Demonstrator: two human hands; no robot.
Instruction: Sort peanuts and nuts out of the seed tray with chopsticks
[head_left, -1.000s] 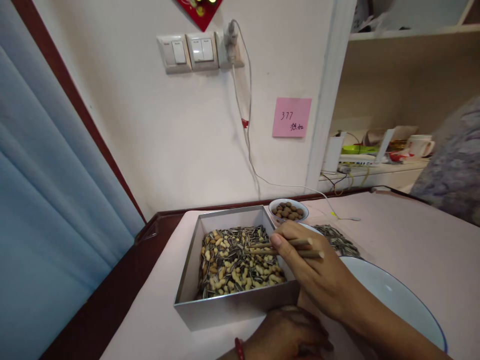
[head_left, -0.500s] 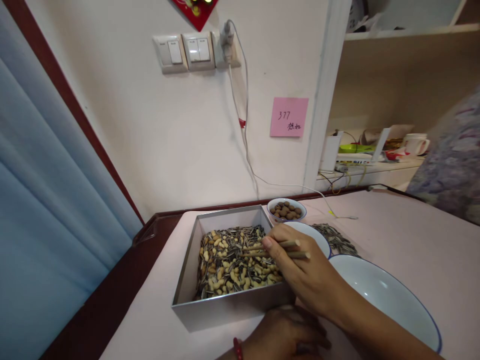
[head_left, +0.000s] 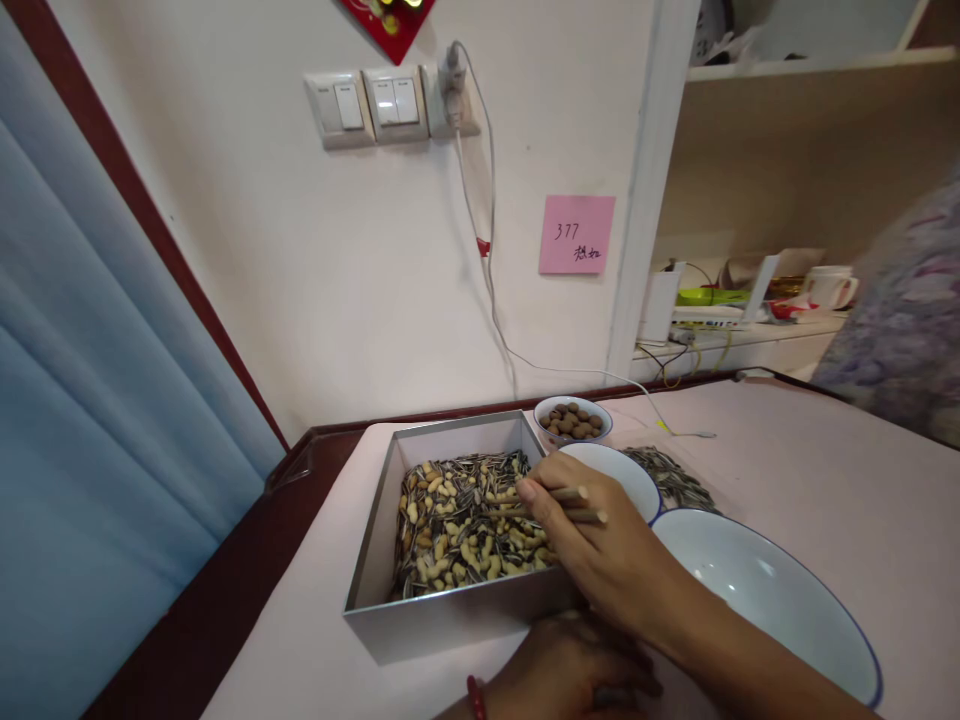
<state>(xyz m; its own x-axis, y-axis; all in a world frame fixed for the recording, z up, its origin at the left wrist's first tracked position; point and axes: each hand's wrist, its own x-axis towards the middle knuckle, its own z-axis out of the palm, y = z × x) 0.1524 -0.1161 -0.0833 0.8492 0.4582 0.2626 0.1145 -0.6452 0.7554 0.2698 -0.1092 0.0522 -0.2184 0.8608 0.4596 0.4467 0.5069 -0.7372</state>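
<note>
A square metal box holds peanuts in their shells mixed with striped sunflower seeds. My right hand is closed around a pair of wooden chopsticks, reaching over the box's right side. Their tips point down-left among the nuts and seeds; whether they pinch anything is too small to tell. My left hand, with a red bracelet at the wrist, lies on the table by the box's near right corner. Its fingers stretch to the right, partly in shadow beneath my right arm, holding nothing visible.
Behind the box stands a small bowl of brown round nuts. A white bowl and a larger one sit to the right, beside a pile of sunflower seeds. A white cable trails onto the table. Someone's patterned clothing shows at right.
My right hand and the chopsticks have shifted slightly left and down over the box. My left hand stays where it was.
</note>
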